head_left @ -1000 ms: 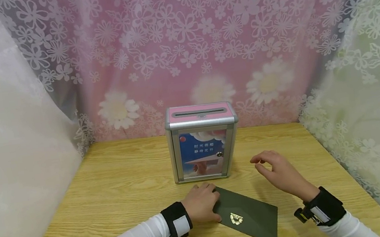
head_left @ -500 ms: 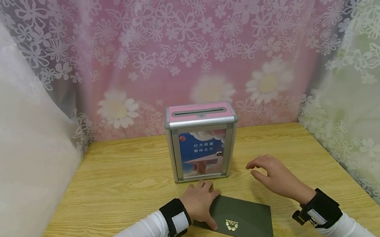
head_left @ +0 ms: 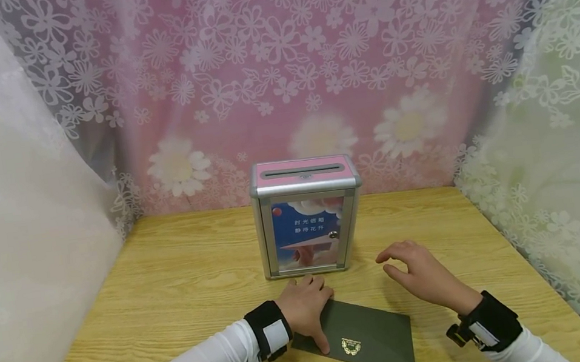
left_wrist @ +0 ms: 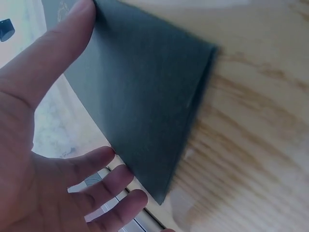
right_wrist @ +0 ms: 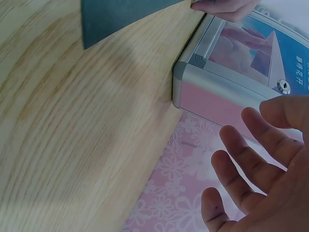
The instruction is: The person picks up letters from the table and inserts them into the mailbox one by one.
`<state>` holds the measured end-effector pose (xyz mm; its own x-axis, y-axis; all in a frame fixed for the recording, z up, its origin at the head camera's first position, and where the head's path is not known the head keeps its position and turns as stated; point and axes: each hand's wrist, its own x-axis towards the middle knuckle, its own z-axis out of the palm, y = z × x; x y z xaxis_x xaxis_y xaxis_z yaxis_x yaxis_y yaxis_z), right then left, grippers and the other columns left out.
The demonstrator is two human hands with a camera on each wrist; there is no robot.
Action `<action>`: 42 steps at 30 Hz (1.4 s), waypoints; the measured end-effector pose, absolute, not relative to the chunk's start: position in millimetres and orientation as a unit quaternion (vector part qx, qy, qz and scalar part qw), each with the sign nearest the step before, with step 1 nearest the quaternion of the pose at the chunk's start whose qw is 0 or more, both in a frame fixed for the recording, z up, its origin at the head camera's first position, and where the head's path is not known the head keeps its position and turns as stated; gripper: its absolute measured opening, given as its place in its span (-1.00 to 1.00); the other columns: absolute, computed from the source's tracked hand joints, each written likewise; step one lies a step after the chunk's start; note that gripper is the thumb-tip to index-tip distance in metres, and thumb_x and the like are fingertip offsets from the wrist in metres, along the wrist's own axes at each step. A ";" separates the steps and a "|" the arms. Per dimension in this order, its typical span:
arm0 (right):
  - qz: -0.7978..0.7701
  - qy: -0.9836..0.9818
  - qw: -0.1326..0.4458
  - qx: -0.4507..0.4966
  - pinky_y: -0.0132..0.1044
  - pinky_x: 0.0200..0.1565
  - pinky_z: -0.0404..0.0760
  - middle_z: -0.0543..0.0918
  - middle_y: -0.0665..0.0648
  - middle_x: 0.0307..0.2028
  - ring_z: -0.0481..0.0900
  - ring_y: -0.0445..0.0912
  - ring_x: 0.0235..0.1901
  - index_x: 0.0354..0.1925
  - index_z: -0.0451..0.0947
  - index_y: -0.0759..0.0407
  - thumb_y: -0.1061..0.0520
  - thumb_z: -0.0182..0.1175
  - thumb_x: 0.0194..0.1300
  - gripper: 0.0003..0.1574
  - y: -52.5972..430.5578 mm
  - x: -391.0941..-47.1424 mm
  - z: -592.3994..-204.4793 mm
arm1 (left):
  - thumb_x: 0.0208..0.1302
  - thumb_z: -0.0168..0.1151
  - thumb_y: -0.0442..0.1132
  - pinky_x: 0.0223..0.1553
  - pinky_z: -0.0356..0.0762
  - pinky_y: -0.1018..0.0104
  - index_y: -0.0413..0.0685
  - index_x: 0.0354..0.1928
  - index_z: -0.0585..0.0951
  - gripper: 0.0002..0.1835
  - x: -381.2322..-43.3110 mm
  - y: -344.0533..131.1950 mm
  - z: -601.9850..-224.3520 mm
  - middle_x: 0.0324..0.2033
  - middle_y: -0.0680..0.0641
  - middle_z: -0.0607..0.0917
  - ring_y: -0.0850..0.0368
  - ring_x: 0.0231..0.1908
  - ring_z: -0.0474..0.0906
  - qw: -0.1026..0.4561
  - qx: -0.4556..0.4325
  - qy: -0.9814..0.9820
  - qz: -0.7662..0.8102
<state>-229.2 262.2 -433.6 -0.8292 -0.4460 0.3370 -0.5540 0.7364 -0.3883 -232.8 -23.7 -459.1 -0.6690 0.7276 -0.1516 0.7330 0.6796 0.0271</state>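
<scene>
A dark green envelope (head_left: 367, 337) with a gold crest lies slantwise at the front of the table. My left hand (head_left: 302, 309) grips its left part across the width, thumb at the near edge and fingertips at the far edge. In the left wrist view, the envelope (left_wrist: 145, 92) spans between the thumb and the fingers. Right of the letter box my right hand (head_left: 426, 276) hovers over the table, fingers loosely bent and holding nothing. The letter box (head_left: 308, 215), pink-topped with a silver frame, stands upright just beyond the left fingers.
A slot (head_left: 303, 171) runs along the top of the letter box, and a round lock (head_left: 333, 234) sits on its front door. Behind the wooden table (head_left: 186, 268) hangs a pink flowered curtain (head_left: 234, 90). Pale sheets border both sides.
The envelope has shifted left and turned slightly. My left hand has spread its thumb from the envelope's end to the near edge. The right hand has moved slightly left and nearer.
</scene>
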 end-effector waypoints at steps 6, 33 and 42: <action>0.240 -0.927 0.108 0.268 0.05 -0.11 0.50 0.62 -0.02 -0.12 0.42 -0.10 -0.09 -0.10 0.59 -0.05 0.15 0.22 0.28 -0.79 262.3 -228.0 -433.8 | -0.56 0.40 0.52 -0.02 0.40 -0.04 0.19 0.17 0.46 0.08 -234.8 -26.1 -461.2 0.08 -0.01 0.41 0.07 0.03 0.29 0.077 0.397 0.915 -0.018; 0.258 -0.928 0.087 0.254 0.10 -0.09 0.50 0.61 0.04 -0.08 0.45 -0.04 -0.05 -0.06 0.57 -0.01 0.17 0.21 0.30 -0.76 278.6 -222.9 -427.3 | -0.01 0.15 -0.59 -0.36 0.49 0.38 0.08 -0.04 0.57 -0.50 -230.7 -45.7 -436.1 -0.28 0.12 0.64 0.33 -0.40 0.44 0.123 0.436 0.877 0.159; 0.267 -0.930 0.096 0.234 0.01 -0.24 0.55 0.62 0.00 -0.13 0.50 -0.14 -0.19 -0.03 0.58 -0.01 0.12 0.15 0.35 -0.78 291.3 -224.0 -424.7 | 0.14 0.15 -0.54 -0.40 0.44 0.37 0.08 -0.04 0.53 -0.59 -241.5 -60.2 -419.3 -0.27 0.10 0.61 0.28 -0.40 0.43 0.141 0.435 0.866 0.204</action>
<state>-224.0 291.3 -424.7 -0.8721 -0.3845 0.3026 -0.4864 0.7483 -0.4511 -241.5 -60.2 -419.3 -0.5824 0.8102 -0.0668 0.6950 0.5388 0.4761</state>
